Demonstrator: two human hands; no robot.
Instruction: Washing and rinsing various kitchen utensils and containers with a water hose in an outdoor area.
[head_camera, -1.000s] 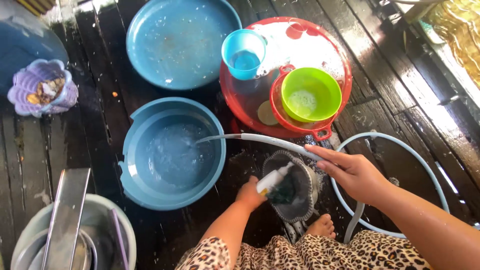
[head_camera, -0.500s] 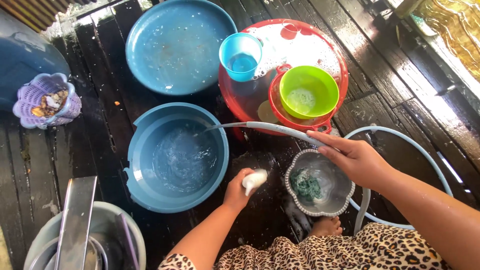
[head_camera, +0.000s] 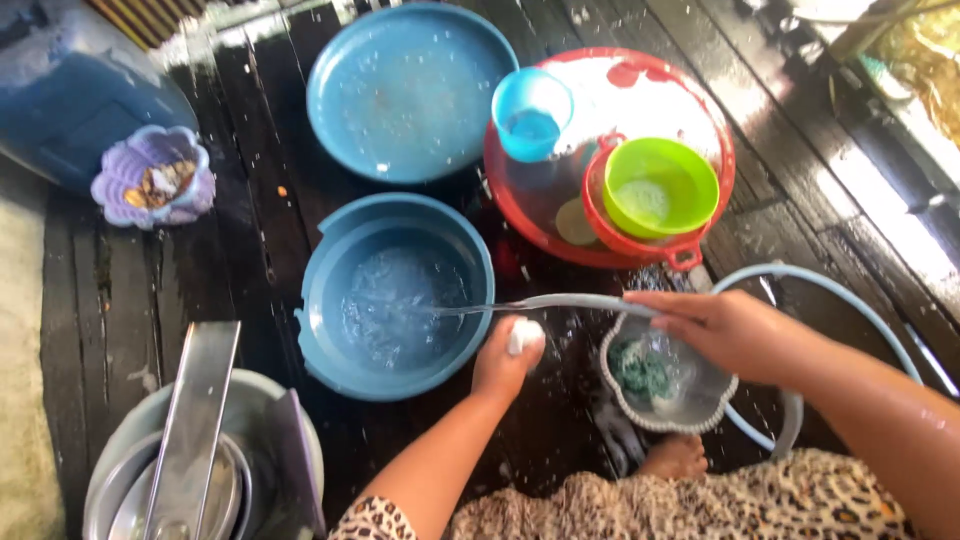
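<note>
My right hand (head_camera: 735, 330) grips a pale hose (head_camera: 560, 302) whose thin jet of water runs left into a blue basin (head_camera: 395, 295) that holds water. My left hand (head_camera: 505, 365) is closed around a small white lump (head_camera: 524, 335), just right of the basin's rim. Under my right hand sits a clear scalloped bowl (head_camera: 665, 385) with a green scrubber (head_camera: 640, 368) inside. The hose loops round behind my right forearm.
A big blue basin (head_camera: 410, 90) lies at the back. A red tub (head_camera: 610, 155) holds a blue cup (head_camera: 532, 115) and a green bowl (head_camera: 660, 185) in a red strainer. A purple dish (head_camera: 153, 185) is at left, metal pans (head_camera: 200, 470) at lower left. Wet dark planks.
My left hand has drawn the white lump out of the clear bowl and moved it left toward the basin. The scalloped bowl now sits flat. The right hand still holds the hose.
</note>
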